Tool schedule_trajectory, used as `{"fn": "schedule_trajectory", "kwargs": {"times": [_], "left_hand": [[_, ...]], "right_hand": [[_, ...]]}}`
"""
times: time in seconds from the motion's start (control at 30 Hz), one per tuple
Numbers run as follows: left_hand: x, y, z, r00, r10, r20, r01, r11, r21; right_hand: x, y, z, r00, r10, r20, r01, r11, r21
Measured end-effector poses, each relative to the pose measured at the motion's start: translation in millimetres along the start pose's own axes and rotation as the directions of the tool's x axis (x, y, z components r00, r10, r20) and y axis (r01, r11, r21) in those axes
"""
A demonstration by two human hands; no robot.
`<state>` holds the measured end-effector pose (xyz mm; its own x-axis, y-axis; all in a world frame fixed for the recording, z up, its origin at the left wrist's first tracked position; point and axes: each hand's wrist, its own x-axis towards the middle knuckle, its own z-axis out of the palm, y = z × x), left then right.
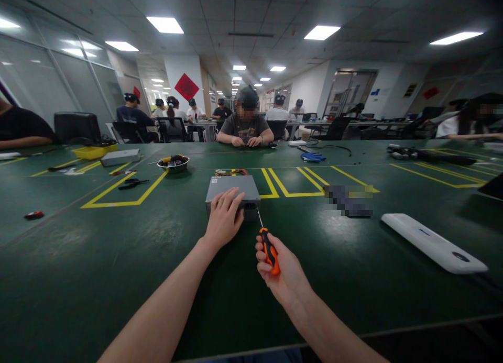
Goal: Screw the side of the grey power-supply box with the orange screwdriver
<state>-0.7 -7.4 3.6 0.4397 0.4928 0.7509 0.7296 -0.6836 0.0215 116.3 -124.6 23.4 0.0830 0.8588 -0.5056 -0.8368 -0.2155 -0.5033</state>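
Note:
My left hand (223, 219) lies flat on top of a grey metal box (231, 189), its fingers spread over the box's near edge. My right hand (279, 268) grips the orange and black handle of a screwdriver (269, 251). The screwdriver's thin steel shaft points forward at the box's near right corner. Its tip is close to a dark socket area on the box's front face, and I cannot tell whether they touch.
The green work table (78, 263) has yellow tape outlines. A long white pad (432, 242) lies to the right, next to a pixelated object (349, 200). A steel bowl of small parts (173, 164) and black pliers (133, 183) lie ahead left. A co-worker (245, 124) sits across the table.

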Motion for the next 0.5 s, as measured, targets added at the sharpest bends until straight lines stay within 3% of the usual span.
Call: {"fn": "schedule_trajectory", "kwargs": {"times": [0.1,0.17,0.37,0.43,0.47,0.5], "left_hand": [[1,9,0.1,0.968,0.228,0.100,-0.227,0.974,-0.029],[0,14,2.5,0.941,0.318,0.119,-0.314,0.948,-0.056],[-1,17,10.2,0.957,0.273,0.095,-0.257,0.954,-0.152],[0,17,10.8,0.965,0.246,0.089,-0.224,0.954,-0.198],[0,16,10.9,0.969,0.230,0.086,-0.208,0.954,-0.215],[0,16,10.9,0.972,0.218,0.083,-0.195,0.954,-0.228]], "right_hand": [[-2,-2,2,0.999,0.029,0.026,-0.030,1.000,0.008],[-2,-4,3,0.999,0.041,0.033,-0.041,0.999,0.009],[1,1,-2,1.000,0.007,0.023,-0.006,0.999,-0.046],[-1,1,-14,0.991,-0.125,0.052,0.133,0.970,-0.202],[-4,-1,-22,0.961,-0.242,0.137,0.276,0.891,-0.361],[-8,-5,-30,0.901,-0.361,0.242,0.435,0.740,-0.513]]}}
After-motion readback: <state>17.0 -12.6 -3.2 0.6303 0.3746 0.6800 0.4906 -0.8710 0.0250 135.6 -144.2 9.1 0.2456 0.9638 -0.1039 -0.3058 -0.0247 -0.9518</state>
